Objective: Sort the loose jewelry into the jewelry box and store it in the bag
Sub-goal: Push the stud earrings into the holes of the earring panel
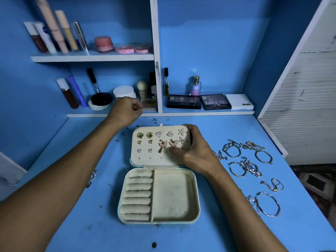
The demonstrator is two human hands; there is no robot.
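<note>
Center of the blue desk (101, 224): jewelry box (158, 197) is lying open, lid (160, 145) folded back flat toward the shelves. Base is showing ring rolls (139, 196) on the left side and an empty tray compartment (174, 196) on the right. Lid panel is carrying earrings (161, 140) in rows: green stones, triangles, starfish, hearts, butterflies. Bottom row of holes is sitting unfilled.

Right hand (196, 151) is gripping the lid's right edge, thumb pressing on the panel just beside the right butterfly earring. Left hand (125, 110) is hovering above the desk behind the lid's left corner, fingers curled into a loose fist; cannot tell whether anything is pinched inside.

Loose bracelets and chains (249, 160) are lying scattered on the desk right of the box, apart from it. One small ring-like piece (92, 176) is showing at the left forearm's edge. Eyeshadow palettes (205, 101), a perfume bottle (195, 86) and makeup tubes (54, 31) are sitting on the shelves behind.
</note>
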